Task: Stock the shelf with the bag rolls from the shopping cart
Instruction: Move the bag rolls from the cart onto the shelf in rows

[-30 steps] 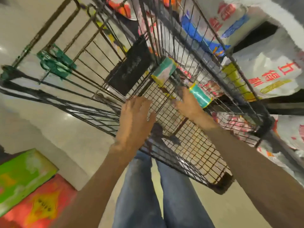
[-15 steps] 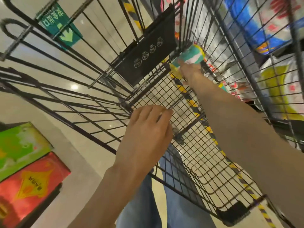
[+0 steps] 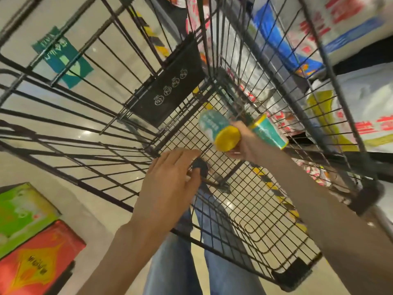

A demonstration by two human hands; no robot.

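Gripping two teal, yellow-capped bag rolls (image 3: 214, 128) with illegibly blurred labels, the right hand (image 3: 244, 143) contrasts the left hand's (image 3: 170, 188) relaxed fingers.

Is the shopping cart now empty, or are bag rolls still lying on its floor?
Apparently empty: the shopping cart floor mesh shows bare, and both bag rolls visible are held in the right hand.

2 bag rolls (image 3: 219, 129) inside the shopping cart (image 3: 251, 209), shelf sacks (image 3: 361, 107) right, boxes (image 3: 32, 241) left
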